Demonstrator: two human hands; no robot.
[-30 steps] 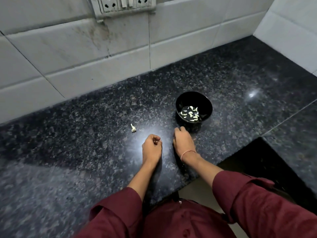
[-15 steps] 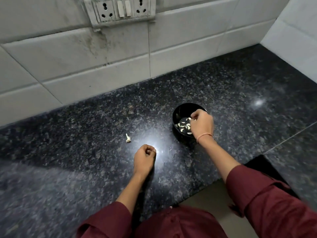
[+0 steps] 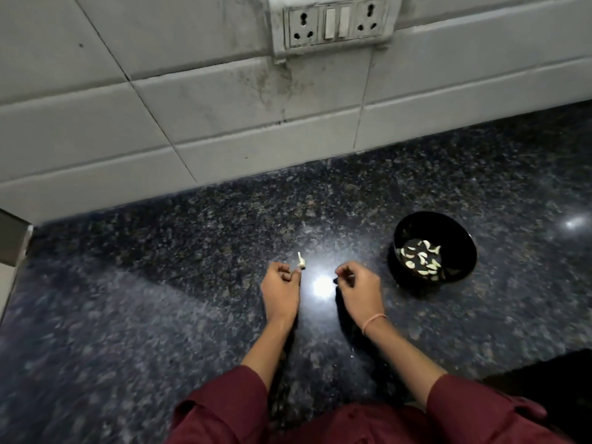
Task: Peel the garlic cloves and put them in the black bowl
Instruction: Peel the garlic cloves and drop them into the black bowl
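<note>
The black bowl [image 3: 450, 232] stands on the dark granite counter [image 3: 153, 315], right of centre, with several peeled garlic cloves [image 3: 421, 259] in its bottom. A small pale garlic stem piece [image 3: 301, 262] lies on the counter just beyond my left thumb. My left hand [image 3: 281, 291] rests on the counter with its fingers curled into a fist, and nothing shows inside it. My right hand [image 3: 361, 288] sits a short way to the left of the bowl, apart from it. Its fingers are curled in toward the thumb, and I see nothing held.
A white tiled wall [image 3: 224, 107] runs along the back of the counter, with a socket and switch plate [image 3: 333, 22] above. A metal edge [image 3: 12, 241] marks the counter's left end. The counter's front edge drops off at the lower right [image 3: 541, 376].
My right hand went from the counter to the bowl, then came back to the left beside my left hand. The view has shifted so the bowl sits further right.
</note>
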